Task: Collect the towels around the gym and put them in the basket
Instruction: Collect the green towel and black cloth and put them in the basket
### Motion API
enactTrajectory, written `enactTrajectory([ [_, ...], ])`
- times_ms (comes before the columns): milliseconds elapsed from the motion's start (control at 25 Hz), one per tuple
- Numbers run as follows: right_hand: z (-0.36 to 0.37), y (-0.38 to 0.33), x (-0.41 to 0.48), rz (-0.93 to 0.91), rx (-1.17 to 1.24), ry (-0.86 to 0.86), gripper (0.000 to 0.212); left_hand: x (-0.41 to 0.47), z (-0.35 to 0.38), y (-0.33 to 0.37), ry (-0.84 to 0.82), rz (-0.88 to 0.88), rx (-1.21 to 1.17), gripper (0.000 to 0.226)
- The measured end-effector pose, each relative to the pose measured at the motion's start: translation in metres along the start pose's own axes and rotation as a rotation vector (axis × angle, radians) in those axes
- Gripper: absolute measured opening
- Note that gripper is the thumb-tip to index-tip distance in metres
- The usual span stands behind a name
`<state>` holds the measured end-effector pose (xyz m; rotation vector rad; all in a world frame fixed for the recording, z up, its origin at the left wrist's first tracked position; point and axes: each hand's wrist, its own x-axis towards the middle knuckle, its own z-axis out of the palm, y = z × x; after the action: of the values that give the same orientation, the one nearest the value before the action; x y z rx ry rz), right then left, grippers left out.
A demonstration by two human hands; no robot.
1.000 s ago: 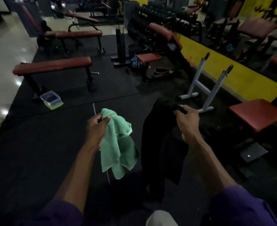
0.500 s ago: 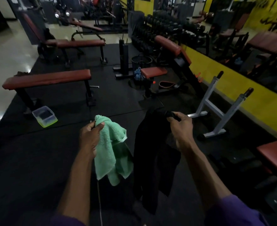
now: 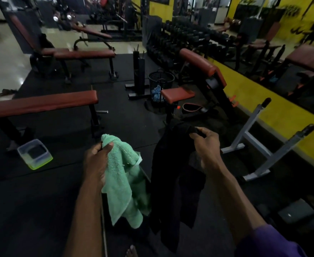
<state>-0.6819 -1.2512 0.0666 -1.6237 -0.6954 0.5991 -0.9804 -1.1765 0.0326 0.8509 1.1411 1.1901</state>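
My left hand [image 3: 97, 162] grips a mint-green towel [image 3: 123, 180] by its top edge, and the cloth hangs down in front of me. My right hand [image 3: 205, 145] pinches the top of a black towel [image 3: 173, 190] that dangles beside the green one. Ahead on the black mat stands a black mesh basket [image 3: 160, 78] with something blue and white inside it, partly hidden behind a small red seat pad [image 3: 177, 94].
A red flat bench [image 3: 39, 103] stands at the left with a clear plastic box [image 3: 34, 153] below it. An inclined red bench [image 3: 202, 64], a grey rack [image 3: 260, 145] and a yellow wall base lie to the right. Dumbbell racks line the back.
My view has moved forward and tilted up: the basket and benches sit closer and lower in the picture. Both hands keep the same hold on their towels.
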Motion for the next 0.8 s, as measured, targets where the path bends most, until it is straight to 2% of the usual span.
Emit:
enactTrajectory([
  [280, 0.104, -0.017, 0.104, 0.004, 0.005, 0.047, 0.012, 0.135, 0.025, 0.026, -0.026, -0.023, 0.055, 0.012],
  [480, 0.17, -0.03, 0.194, 0.011, 0.031, 0.051, 0.024, 0.243, 0.045, 0.045, -0.031, -0.012, 0.08, 0.012],
  [640, 0.216, -0.035, 0.271, 0.036, 0.068, 0.043, 0.017, 0.338, 0.066, 0.067, -0.046, -0.012, 0.047, 0.01],
  [800, 0.264, -0.046, 0.344, 0.036, 0.091, 0.036, 0.02, 0.427, 0.098, 0.088, -0.078, -0.01, 0.082, 0.016],
])
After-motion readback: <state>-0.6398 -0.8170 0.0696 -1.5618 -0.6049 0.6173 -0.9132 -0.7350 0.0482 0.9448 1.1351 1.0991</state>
